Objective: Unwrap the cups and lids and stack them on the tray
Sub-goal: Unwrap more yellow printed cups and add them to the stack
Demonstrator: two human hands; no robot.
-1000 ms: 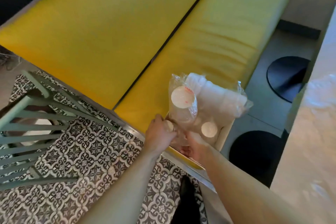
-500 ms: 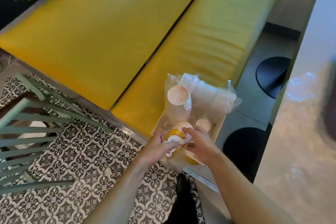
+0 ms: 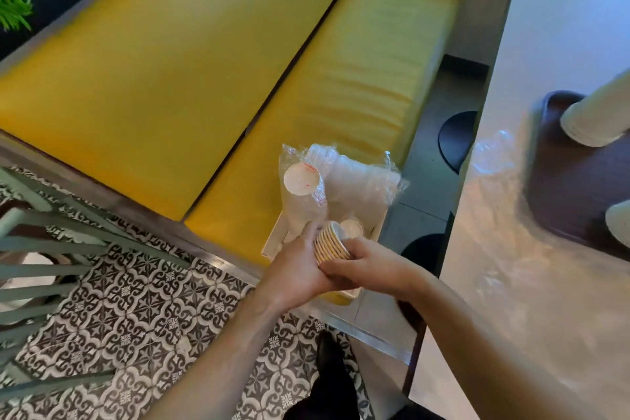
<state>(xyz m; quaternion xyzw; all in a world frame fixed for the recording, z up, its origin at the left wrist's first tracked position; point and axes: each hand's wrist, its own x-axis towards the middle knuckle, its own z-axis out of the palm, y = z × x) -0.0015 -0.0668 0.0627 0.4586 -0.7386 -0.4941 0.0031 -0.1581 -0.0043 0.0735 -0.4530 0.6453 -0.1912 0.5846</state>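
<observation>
Since a moment ago, we have drawn a sleeve of paper cups (image 3: 331, 245) up from the box (image 3: 272, 242) on the yellow bench (image 3: 341, 85); our left hand (image 3: 296, 270) and right hand (image 3: 368, 264) both curl around it. Unwrapping seems underway. Next, we judge, comes carrying the stack right to the brown tray (image 3: 559, 187), where cups already stand.

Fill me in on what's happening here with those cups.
A person stands at a yellow bench and grips a short stack of paper cups with both hands: left hand, right hand. They hold it over an open box on the bench, where more plastic-wrapped cups and wrapped lids wait. On the counter to the right, a dark tray already carries stacks of cups.
</observation>
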